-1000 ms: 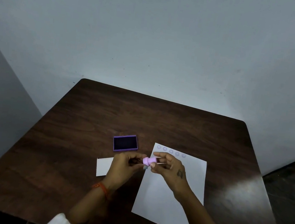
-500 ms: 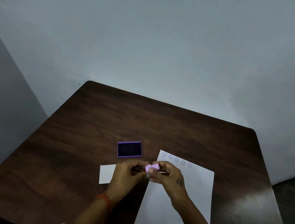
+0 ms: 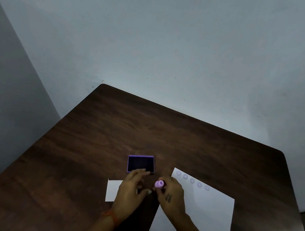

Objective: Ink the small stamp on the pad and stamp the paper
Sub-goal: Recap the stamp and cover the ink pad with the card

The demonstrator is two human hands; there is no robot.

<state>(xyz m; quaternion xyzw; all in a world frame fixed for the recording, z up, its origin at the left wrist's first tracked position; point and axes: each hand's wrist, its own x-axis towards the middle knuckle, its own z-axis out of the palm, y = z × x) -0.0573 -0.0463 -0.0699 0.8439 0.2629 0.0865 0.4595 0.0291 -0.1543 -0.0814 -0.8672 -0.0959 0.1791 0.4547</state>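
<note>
A small pink stamp [image 3: 159, 184] is held in my right hand [image 3: 171, 195], its round face turned up and toward the pad. The purple ink pad [image 3: 141, 164] lies open on the dark wooden table [image 3: 193, 139], just above my left hand [image 3: 132, 188]. My left hand holds nothing; its fingers are spread, with the fingertips reaching the pad's near edge. A white sheet of paper [image 3: 206, 218] lies to the right under my right forearm, with a row of several round purple stamp marks [image 3: 192, 181] along its top edge.
A smaller white slip [image 3: 112, 190] lies on the table, partly under my left hand. An orange band circles my left wrist [image 3: 110, 215]. A pale wall stands behind the table's far edge.
My left hand has let go of the stamp and spread toward the ink pad. The right hand alone holds the stamp, with its face turned upward.
</note>
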